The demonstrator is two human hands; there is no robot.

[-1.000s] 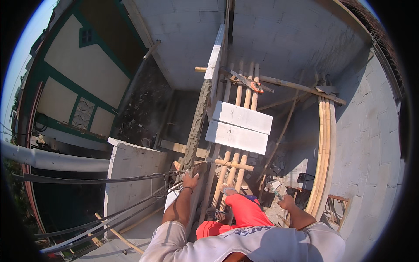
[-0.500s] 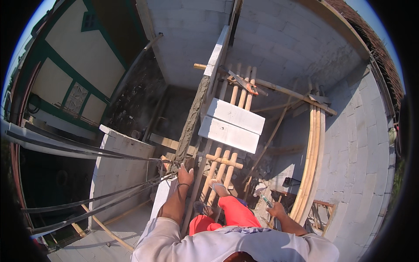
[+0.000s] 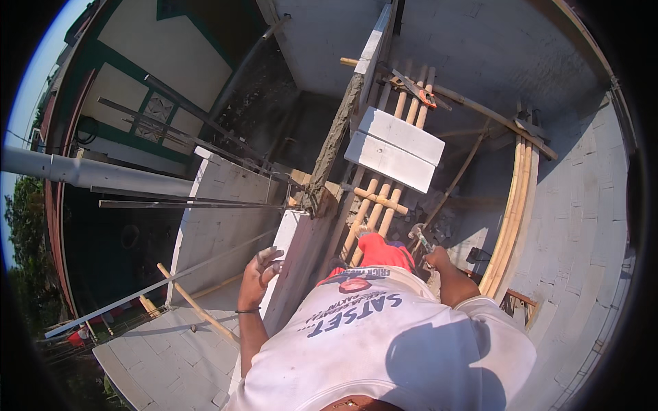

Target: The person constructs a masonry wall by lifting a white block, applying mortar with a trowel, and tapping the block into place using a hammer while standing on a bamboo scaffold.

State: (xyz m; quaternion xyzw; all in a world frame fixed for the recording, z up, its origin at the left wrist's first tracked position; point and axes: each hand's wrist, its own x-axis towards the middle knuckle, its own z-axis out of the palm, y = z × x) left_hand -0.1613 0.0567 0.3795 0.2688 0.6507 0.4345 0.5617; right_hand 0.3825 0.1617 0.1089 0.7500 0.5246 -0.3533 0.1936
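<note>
My left hand [image 3: 258, 279] is raised beside the top of the low white block wall [image 3: 290, 229], fingers apart and holding nothing. In my right hand [image 3: 439, 260] is what looks like a hammer [image 3: 421, 238], gripped by its greenish handle with the head pointing forward. Ahead of me, grey mortar [image 3: 336, 137] coats the narrow top of the wall. Two white lightweight blocks [image 3: 394, 148] lie side by side on the bamboo scaffold poles [image 3: 375, 212], to the right of that wall.
A handsaw [image 3: 423, 96] with an orange handle rests on the far poles. Long steel bars [image 3: 205, 203] stick out leftward from the wall column. A grey pipe [image 3: 116, 172] crosses at left. Bamboo poles [image 3: 510, 212] lean along the right-hand block wall [image 3: 569, 226].
My left hand has let go of the bars at the column and drawn back, its fingers opening. The view has tilted and shifted left. The hammer stays in my right hand.
</note>
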